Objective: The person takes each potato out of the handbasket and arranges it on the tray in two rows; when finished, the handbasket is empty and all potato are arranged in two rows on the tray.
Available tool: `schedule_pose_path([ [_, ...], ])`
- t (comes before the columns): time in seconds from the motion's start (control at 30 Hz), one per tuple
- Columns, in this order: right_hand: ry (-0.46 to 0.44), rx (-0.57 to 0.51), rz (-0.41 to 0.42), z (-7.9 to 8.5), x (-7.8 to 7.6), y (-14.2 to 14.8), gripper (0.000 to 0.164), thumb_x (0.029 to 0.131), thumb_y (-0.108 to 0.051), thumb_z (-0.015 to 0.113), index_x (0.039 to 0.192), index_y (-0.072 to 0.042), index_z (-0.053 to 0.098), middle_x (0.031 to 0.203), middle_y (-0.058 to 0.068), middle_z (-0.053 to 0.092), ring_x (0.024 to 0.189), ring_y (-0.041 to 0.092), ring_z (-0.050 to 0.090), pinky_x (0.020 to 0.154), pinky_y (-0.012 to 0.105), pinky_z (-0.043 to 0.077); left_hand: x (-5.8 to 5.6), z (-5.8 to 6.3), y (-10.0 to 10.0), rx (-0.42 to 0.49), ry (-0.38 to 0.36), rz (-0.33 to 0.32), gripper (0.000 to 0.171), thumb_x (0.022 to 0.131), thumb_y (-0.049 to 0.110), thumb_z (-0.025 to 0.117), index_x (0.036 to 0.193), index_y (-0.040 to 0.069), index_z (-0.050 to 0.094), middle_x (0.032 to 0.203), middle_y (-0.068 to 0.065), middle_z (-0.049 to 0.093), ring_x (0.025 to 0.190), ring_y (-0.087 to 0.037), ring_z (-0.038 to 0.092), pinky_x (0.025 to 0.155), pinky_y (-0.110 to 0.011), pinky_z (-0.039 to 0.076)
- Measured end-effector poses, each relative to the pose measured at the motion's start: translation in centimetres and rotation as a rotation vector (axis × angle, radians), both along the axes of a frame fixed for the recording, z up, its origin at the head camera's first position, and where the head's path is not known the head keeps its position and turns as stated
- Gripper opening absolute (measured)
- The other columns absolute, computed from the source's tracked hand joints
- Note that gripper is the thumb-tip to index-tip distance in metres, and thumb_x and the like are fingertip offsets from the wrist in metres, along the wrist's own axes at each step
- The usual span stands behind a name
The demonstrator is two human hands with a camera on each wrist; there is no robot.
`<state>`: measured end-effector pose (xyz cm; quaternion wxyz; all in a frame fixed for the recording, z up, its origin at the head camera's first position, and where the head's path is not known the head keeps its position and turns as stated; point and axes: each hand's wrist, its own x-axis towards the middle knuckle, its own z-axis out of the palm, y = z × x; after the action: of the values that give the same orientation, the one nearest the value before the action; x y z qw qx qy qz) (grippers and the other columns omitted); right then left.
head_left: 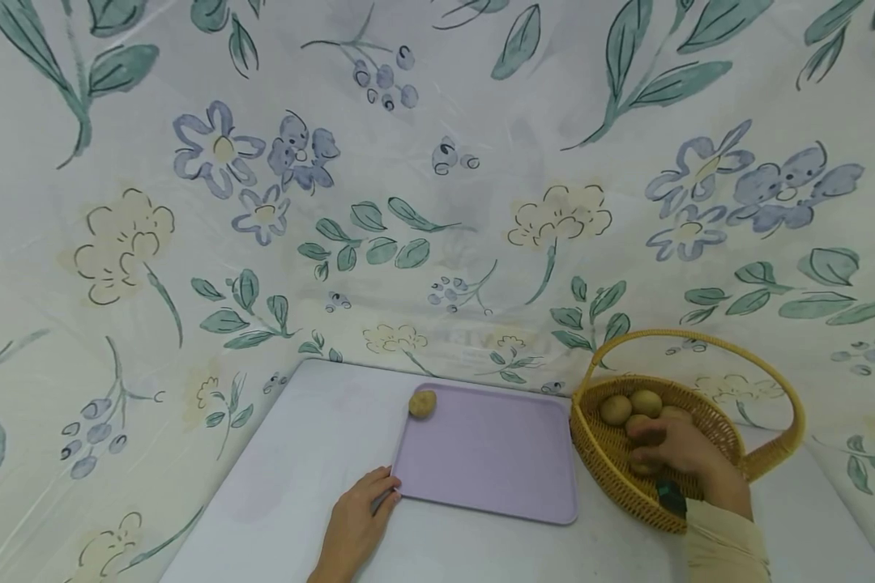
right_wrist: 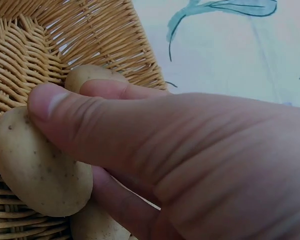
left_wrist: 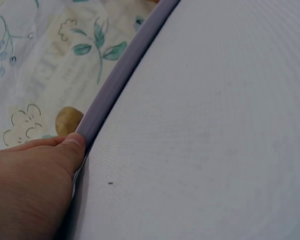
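At its near left corner, a lilac tray (head_left: 484, 453) is gripped by my left hand (head_left: 360, 518), thumb on the outer side of the rim and fingertips at the corner. A single potato (head_left: 422, 403) sits at the tray's far left corner. My right hand (head_left: 685, 453) reaches into a wicker basket (head_left: 605, 478) with several potatoes (head_left: 646, 402). In the right wrist view, its thumb overlaps the top edge of a large speckled potato (right_wrist: 40, 165), and the other fingers are partly hidden behind the thumb.
The basket's tall arched handle (head_left: 700, 336) rises over the right forearm. Tray and basket stand on a white table (head_left: 277, 453). Behind it hangs a floral cloth (head_left: 445, 202).
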<state>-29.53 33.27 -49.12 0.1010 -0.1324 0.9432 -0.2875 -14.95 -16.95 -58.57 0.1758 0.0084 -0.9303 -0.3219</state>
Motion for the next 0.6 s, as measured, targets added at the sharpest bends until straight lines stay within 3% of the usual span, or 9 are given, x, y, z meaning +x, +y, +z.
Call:
schedule_pose_path([
  [0.23, -0.025, -0.003, 0.002, 0.02, 0.01, 0.04, 0.041, 0.08, -0.03, 0.087, 0.112, -0.007, 0.076, 0.12, 0.015, 0.07, 0.114, 0.034, 0.061, 0.095, 0.043, 0.052, -0.08, -0.05, -0.02, 0.002, 0.017, -0.003, 0.017, 0.087, 0.018, 0.08, 0.104, 0.017, 0.079, 0.126, -0.004, 0.074, 0.121, -0.029, 0.069, 0.105, -0.047, 0.056],
  [0.43, -0.099, 0.01, 0.01, 0.11, 0.12, 0.25, 0.04, 0.083, -0.031, 0.085, 0.115, -0.009, 0.076, 0.128, 0.023, 0.064, 0.119, 0.043, 0.059, 0.102, 0.059, 0.05, 0.0, -0.1, 0.06, 0.003, 0.014, -0.003, 0.017, 0.087, 0.018, 0.08, 0.104, 0.017, 0.079, 0.125, -0.004, 0.074, 0.121, -0.028, 0.069, 0.105, -0.047, 0.056],
  [0.6, -0.117, 0.045, 0.023, 0.24, 0.17, 0.19, 0.039, 0.084, -0.033, 0.083, 0.116, -0.012, 0.076, 0.128, 0.027, 0.062, 0.113, 0.043, 0.062, 0.097, 0.066, 0.05, 0.04, -0.02, 0.06, -0.004, 0.039, -0.004, 0.017, 0.086, 0.017, 0.081, 0.103, 0.017, 0.079, 0.124, -0.004, 0.074, 0.12, -0.029, 0.069, 0.104, -0.047, 0.057],
])
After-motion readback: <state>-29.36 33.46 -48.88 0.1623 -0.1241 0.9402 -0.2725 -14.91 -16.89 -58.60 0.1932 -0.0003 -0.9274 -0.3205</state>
